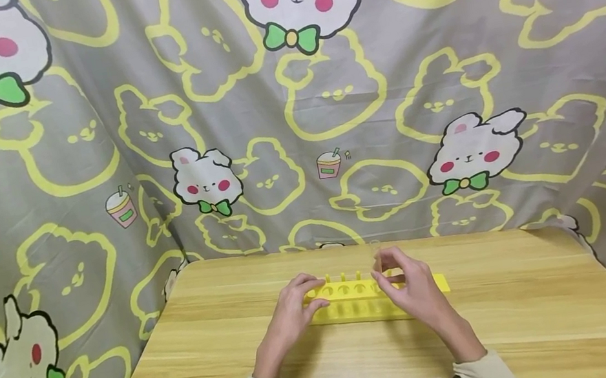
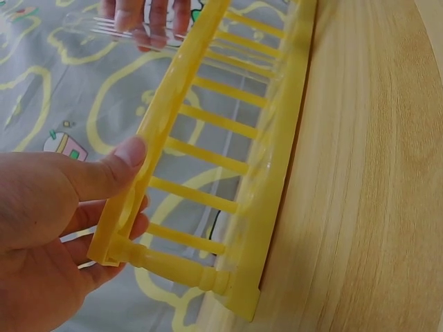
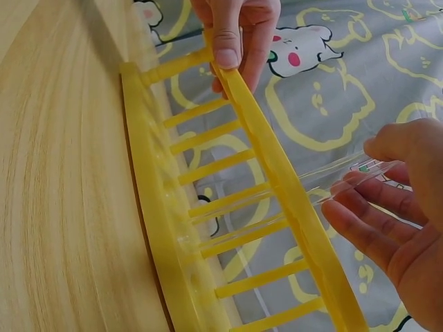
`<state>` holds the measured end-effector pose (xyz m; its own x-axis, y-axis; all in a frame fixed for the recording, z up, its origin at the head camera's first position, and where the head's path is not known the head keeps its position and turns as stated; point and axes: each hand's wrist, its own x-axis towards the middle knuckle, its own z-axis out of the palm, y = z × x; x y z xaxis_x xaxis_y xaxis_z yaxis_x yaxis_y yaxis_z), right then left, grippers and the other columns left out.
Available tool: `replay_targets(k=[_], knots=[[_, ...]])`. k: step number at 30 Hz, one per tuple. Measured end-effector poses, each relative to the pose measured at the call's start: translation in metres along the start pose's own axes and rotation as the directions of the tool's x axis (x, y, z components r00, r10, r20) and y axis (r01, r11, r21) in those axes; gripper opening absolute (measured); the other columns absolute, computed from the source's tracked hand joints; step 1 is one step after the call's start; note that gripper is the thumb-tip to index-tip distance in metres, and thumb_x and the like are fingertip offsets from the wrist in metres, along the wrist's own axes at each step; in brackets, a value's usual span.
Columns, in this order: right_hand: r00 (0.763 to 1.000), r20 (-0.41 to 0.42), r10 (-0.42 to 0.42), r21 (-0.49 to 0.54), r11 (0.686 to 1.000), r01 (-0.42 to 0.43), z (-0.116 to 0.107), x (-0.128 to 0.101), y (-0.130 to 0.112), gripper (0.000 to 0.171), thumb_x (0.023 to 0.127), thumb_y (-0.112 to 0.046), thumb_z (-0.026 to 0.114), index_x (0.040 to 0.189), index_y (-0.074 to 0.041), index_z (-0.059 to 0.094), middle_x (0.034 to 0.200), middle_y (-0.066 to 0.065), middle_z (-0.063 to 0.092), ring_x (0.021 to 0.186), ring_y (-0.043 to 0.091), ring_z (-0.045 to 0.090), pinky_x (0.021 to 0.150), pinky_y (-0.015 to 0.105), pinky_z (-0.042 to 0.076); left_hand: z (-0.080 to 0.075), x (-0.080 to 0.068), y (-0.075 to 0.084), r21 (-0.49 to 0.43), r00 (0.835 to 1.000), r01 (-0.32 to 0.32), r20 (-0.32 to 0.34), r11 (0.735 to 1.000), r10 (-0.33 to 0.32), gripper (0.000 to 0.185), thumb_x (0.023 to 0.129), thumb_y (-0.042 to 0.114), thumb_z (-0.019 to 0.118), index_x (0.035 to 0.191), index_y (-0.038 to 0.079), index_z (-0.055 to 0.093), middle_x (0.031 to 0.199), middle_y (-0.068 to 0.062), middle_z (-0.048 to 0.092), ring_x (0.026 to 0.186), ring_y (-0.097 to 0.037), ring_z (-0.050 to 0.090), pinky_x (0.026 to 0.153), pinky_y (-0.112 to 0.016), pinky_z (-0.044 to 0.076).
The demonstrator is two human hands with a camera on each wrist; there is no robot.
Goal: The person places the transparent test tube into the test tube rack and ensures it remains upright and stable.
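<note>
Left hand (image 1: pixel 291 313) grips one end of the yellow plastic test tube rack (image 1: pixel 355 302) on the wooden table (image 1: pixel 533 311), right hand (image 1: pixel 412 290) pinches a clear glass tube (image 3: pixel 346 173) sitting in its hole.

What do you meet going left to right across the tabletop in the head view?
Bare wooden table → left hand gripping the left end of the yellow rack → the rack's row of holes → right hand pinching a clear test tube above the rack.
</note>
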<state>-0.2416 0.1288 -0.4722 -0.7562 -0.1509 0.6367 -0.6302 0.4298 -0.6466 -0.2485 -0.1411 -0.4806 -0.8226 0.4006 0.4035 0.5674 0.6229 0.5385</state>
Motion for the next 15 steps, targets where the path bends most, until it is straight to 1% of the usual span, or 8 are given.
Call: replay_targets(k=[3, 5, 8, 10, 12, 15], knots=[[1.000, 0.004, 0.001, -0.002, 1.000, -0.001, 0.000, 0.000, -0.001, 0.034, 0.088, 0.002, 0.078, 0.115, -0.012, 0.063, 0.094, -0.005, 0.068, 0.091, 0.016, 0.071, 0.068, 0.023, 0.061, 0.000, -0.001, -0.001, -0.003, 1.000, -0.005, -0.010, 1.000, 0.005, 0.038, 0.088, 0.012, 0.080, 0.123, -0.002, 0.071, 0.116, -0.009, 0.067, 0.108, -0.026, 0.065, 0.094, -0.041, 0.057], [1.000, 0.017, 0.008, 0.000, 1.000, -0.008, -0.001, -0.001, -0.002, 0.034, 0.088, 0.001, 0.078, 0.117, -0.010, 0.064, 0.096, 0.000, 0.070, 0.092, 0.017, 0.072, 0.068, 0.024, 0.061, 0.002, -0.002, -0.001, -0.004, 1.000, -0.009, -0.014, 1.000, 0.009, 0.039, 0.087, 0.012, 0.081, 0.122, -0.002, 0.072, 0.116, -0.009, 0.068, 0.108, -0.026, 0.065, 0.094, -0.041, 0.057], [0.999, 0.042, 0.031, 0.015, 0.999, -0.032, -0.005, -0.003, -0.003, 0.035, 0.090, -0.003, 0.078, 0.122, -0.009, 0.064, 0.100, 0.005, 0.070, 0.095, 0.018, 0.071, 0.072, 0.025, 0.062, 0.002, -0.003, -0.002, -0.008, 1.000, -0.007, 0.002, 1.000, 0.008, 0.041, 0.088, 0.014, 0.081, 0.124, -0.002, 0.071, 0.118, -0.009, 0.067, 0.110, -0.026, 0.065, 0.095, -0.040, 0.056], [0.998, 0.050, 0.050, 0.019, 0.999, -0.051, -0.009, -0.004, -0.003, 0.036, 0.093, -0.007, 0.077, 0.126, -0.010, 0.064, 0.103, 0.005, 0.070, 0.098, 0.017, 0.070, 0.075, 0.027, 0.062, 0.000, -0.003, -0.002, -0.013, 1.000, 0.007, 0.019, 1.000, -0.006, 0.044, 0.088, 0.017, 0.081, 0.127, 0.000, 0.070, 0.121, -0.008, 0.067, 0.113, -0.026, 0.064, 0.098, -0.041, 0.055], [0.997, 0.049, 0.059, 0.018, 0.998, -0.060, -0.014, -0.005, -0.003, 0.036, 0.096, -0.009, 0.074, 0.130, -0.011, 0.063, 0.106, 0.002, 0.070, 0.101, 0.017, 0.069, 0.078, 0.030, 0.062, -0.003, -0.002, -0.003, -0.030, 0.999, 0.028, 0.025, 0.999, -0.027, 0.046, 0.089, 0.020, 0.081, 0.130, 0.001, 0.069, 0.124, -0.008, 0.066, 0.117, -0.028, 0.062, 0.102, -0.044, 0.053], [0.998, 0.033, 0.057, 0.014, 0.998, -0.057, -0.021, -0.005, -0.001, 0.034, 0.099, -0.010, 0.069, 0.132, -0.012, 0.063, 0.110, 0.000, 0.070, 0.104, 0.020, 0.069, 0.082, 0.037, 0.062, -0.011, -0.003, -0.006, -0.056, 0.998, 0.061, -0.001, 0.997, -0.061, 0.045, 0.091, 0.021, 0.080, 0.131, 0.004, 0.069, 0.128, -0.009, 0.065, 0.122, -0.031, 0.059, 0.106, -0.048, 0.049]])
